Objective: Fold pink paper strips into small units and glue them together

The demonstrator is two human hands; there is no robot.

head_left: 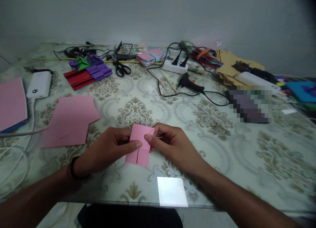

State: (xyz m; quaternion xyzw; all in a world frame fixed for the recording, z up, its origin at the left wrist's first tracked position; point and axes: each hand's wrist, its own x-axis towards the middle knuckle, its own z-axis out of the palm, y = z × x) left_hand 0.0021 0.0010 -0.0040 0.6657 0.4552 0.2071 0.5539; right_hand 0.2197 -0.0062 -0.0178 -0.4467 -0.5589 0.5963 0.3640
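Note:
A small folded piece of pink paper (141, 133) is held between both hands near the table's front edge. My left hand (111, 145) pinches its left side, thumb across the front. On the right side, the thumb of my right hand (170, 142) presses the paper's face, with the other fingers behind it. A slit or fold line runs down the paper's lower part. Larger pink sheets (71, 117) lie on the table to the left. A white square (172, 191) rests at the front edge.
A white power bank (39, 85) with a cable sits left. Scissors (120, 66), folded red paper (79, 79), a power strip (175, 66) and a black glue gun (191, 84) lie farther back. A phone-like object (247, 106), partly pixelated, is at right.

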